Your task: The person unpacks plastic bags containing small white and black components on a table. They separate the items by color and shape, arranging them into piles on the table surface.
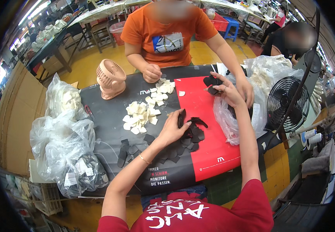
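Observation:
My left hand (170, 130) is closed on a dark, thin, curved fabric piece (181, 118) over a loose pile of black fabric pieces (178, 150) on the table. A strip-like black piece (199, 121) sticks up beside its fingertips. Off to the right, my right hand (232, 94) is raised near a clear plastic bag and pinches several small black fabric pieces (212, 82) between thumb and fingers. Cream-coloured pieces (139, 116) lie heaped beyond my left hand, trailing toward the person opposite.
A person in an orange shirt (167, 33) sits opposite, one arm reaching to the plastic bag (227, 118). A pink fan (111, 79) stands at the far left; a black fan (287, 104) is at right. Filled plastic bags (63, 135) line the left edge of the black-and-red table covering (214, 162).

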The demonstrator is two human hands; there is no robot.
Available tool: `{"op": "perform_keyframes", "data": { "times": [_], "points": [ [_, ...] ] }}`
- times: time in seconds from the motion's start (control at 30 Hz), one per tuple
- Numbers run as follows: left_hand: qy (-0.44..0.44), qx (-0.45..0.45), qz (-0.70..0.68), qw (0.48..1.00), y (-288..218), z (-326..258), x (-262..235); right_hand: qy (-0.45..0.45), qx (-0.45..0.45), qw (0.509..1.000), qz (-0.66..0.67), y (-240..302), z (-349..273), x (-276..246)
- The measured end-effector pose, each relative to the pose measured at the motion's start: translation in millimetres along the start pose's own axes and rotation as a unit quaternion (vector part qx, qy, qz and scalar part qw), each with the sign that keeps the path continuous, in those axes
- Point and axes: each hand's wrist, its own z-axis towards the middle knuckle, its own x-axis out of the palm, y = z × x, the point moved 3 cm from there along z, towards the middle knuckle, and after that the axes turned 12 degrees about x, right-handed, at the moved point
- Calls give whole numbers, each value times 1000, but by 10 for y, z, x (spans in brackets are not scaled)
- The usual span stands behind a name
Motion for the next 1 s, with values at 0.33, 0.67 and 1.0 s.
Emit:
{"op": "perform_keyframes", "data": {
  "times": [0.33, 0.67, 1.0],
  "points": [
    [-50, 269, -104, 956, -1602, -303, -854, 57, 3, 993, 101, -225, -189, 211],
    [-151, 295, -525, 784, -2520, -790, -1485, -17, 33, 992, 122, -667, -210, 378],
    [-184, 421, -559, 690, -2623, -968, -1384, 18, -46, 992, 112, -426, -329, 341]
  ]
}}
